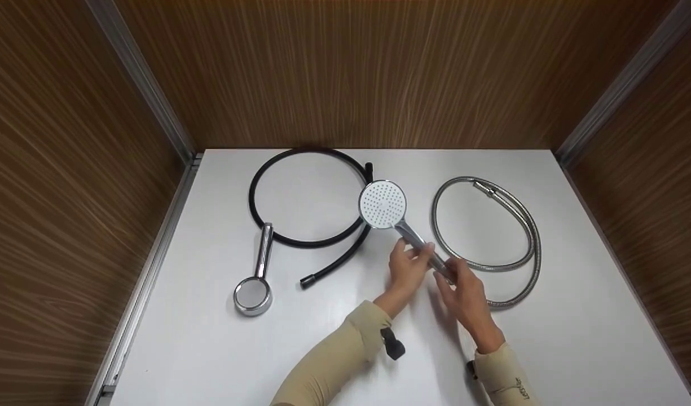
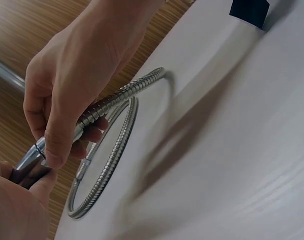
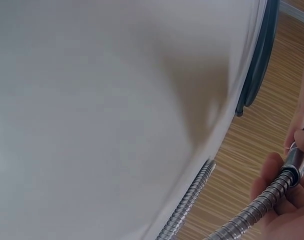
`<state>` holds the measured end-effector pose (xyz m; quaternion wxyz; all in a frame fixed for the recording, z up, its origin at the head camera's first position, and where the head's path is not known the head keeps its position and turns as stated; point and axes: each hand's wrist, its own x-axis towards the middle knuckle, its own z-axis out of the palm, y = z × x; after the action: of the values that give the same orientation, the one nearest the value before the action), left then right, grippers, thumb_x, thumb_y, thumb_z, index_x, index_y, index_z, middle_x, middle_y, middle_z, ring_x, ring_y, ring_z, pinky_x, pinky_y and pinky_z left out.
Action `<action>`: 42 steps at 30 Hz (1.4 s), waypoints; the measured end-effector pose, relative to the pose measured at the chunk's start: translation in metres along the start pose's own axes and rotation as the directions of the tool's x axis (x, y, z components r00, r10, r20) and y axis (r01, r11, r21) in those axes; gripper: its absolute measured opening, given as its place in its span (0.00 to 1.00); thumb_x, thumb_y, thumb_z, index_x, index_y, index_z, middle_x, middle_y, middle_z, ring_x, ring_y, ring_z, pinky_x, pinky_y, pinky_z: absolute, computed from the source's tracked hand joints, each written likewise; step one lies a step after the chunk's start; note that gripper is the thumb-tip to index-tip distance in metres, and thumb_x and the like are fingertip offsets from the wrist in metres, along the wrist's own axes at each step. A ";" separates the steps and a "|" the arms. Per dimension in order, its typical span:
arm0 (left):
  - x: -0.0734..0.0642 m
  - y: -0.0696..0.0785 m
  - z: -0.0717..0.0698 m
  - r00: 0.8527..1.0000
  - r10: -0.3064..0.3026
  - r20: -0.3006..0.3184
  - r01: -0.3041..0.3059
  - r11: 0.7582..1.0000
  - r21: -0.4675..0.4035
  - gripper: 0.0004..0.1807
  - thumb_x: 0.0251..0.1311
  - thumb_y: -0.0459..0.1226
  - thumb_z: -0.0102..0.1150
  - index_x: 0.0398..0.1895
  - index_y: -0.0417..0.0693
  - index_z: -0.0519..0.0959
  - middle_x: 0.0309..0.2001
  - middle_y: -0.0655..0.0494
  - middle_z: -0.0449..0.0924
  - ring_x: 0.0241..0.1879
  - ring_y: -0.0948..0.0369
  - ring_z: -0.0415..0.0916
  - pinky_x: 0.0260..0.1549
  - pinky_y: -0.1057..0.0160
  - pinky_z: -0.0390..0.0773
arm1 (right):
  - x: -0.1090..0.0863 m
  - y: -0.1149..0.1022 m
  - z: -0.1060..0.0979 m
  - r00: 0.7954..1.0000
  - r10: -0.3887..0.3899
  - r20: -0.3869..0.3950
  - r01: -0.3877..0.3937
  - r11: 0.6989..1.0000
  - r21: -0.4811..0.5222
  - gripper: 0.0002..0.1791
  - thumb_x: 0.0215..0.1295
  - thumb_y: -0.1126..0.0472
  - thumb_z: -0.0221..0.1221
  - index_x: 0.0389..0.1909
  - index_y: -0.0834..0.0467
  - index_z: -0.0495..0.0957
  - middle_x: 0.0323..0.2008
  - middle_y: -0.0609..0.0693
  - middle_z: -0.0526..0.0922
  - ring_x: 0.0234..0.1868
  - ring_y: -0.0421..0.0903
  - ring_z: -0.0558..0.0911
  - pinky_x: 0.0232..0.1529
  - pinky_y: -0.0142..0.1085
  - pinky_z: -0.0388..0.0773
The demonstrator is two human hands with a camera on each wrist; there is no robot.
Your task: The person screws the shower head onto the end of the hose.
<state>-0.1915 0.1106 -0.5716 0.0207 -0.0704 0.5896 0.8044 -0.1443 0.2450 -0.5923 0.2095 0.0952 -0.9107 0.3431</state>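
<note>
The fingers of the left hand (image 1: 408, 272) are closed round the handle (image 1: 414, 239) of the large shower head (image 1: 382, 204), probably to keep it from turning, and those of the right hand (image 1: 468, 298) grip the ridged metal hose (image 2: 124, 94) by its end fitting, thumb and fingers wrapped about it at the foot of the handle. Held close together like this, the two hands seem to keep fitting and handle in line; how tightly the parts are joined, I cannot tell. The shower head is up off the table (image 1: 198, 361), tilted, its white spray face towards the head camera, perhaps so that the foot of the handle lies within easy reach of the right hand. From the fitting the hose falls away to a loose coil on the table to the right, which likely leaves slack and little pull on the joint. Farther out, to the left, the black hose (image 1: 311, 244) lies looped with one end near the middle, and the small shower head (image 1: 252, 295) rests with its handle tip at the loop, seemingly set aside to leave the hands room
</note>
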 end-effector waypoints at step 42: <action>0.001 0.001 -0.002 0.999 -0.037 0.030 0.035 0.998 0.055 0.24 0.70 0.42 0.69 0.63 0.44 0.74 0.52 0.41 0.88 0.47 0.53 0.91 0.45 0.67 0.91 | -0.001 0.001 0.001 1.000 -0.026 0.014 0.026 1.000 -0.009 0.17 0.70 0.67 0.67 0.55 0.67 0.77 0.39 0.59 0.87 0.39 0.52 0.87 0.39 0.52 0.87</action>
<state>-0.1929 0.1086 -0.5715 0.0460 -0.0681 0.6094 0.7886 -0.1440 0.2451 -0.5935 0.2083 0.1086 -0.9123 0.3355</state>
